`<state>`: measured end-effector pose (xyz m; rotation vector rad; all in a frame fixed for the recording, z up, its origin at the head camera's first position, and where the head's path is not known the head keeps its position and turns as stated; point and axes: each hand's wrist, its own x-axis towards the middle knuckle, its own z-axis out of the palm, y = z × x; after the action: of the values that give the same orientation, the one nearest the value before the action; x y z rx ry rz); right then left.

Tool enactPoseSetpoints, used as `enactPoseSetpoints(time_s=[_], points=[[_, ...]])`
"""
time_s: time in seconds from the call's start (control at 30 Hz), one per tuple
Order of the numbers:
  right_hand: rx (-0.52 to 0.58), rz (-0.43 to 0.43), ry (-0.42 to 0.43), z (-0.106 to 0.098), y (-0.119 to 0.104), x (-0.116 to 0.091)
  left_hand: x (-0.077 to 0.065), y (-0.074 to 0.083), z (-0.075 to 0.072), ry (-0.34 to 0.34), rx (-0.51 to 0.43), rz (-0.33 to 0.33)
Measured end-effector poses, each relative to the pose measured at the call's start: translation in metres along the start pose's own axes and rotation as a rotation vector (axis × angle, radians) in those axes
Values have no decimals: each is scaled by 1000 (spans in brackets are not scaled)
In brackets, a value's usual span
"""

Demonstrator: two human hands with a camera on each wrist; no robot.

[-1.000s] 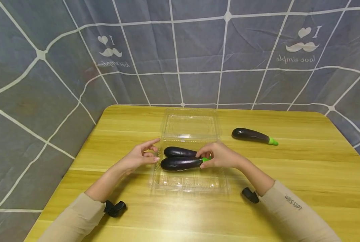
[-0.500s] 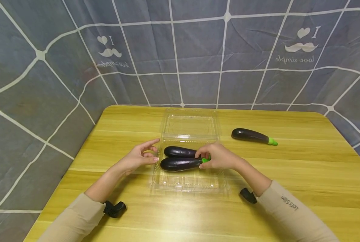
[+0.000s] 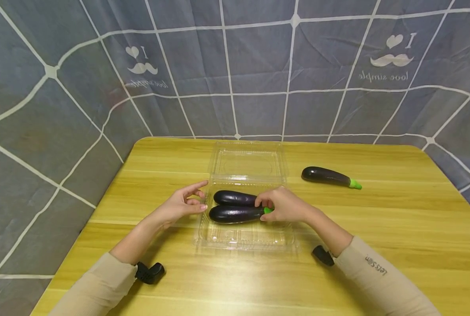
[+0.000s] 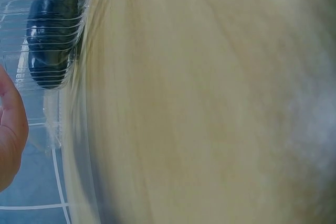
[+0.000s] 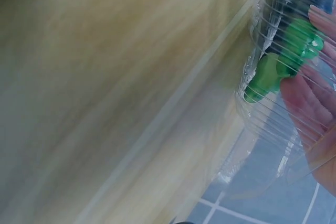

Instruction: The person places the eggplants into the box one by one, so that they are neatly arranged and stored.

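Observation:
Two dark purple eggplants lie side by side in a clear plastic clamshell container, stem ends to the right. My right hand reaches into it and pinches the nearer eggplant around its green stem end, seen through the clear wall as a green cap in the right wrist view. The farther eggplant has its stem end hidden behind my fingers. At the container's left rim my left hand holds nothing, its index finger extended and thumb near the wall.
A third eggplant lies on the wooden table to the right of the container. The container's lid is folded back, away from me. A grey curtain with white lines stands behind and left of the table.
My right hand has shifted very slightly left at the stem end, and the two eggplants lie almost as before. The left hand has stayed in place.

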<state>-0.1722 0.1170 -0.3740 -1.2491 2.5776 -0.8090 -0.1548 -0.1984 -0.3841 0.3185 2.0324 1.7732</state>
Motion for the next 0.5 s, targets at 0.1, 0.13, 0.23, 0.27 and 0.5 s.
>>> enactPoseSetpoints(time_s=[0.1,0.13,0.23,0.27,0.5], points=[[-7,9,-5,1,0,0,0,0,1,1,-3,2],[-8,8,-6,1,0,-1,0,-1,1,2,-2,1],[-18,-10,-5,2,1,-1,0,-1,1,0,-7,1],[-21,-15,-3,2,2,-1,0,-1,1,0,-10,3],[-33,-33,-3,2,4,-2,1,-2,1,-7,-22,7]])
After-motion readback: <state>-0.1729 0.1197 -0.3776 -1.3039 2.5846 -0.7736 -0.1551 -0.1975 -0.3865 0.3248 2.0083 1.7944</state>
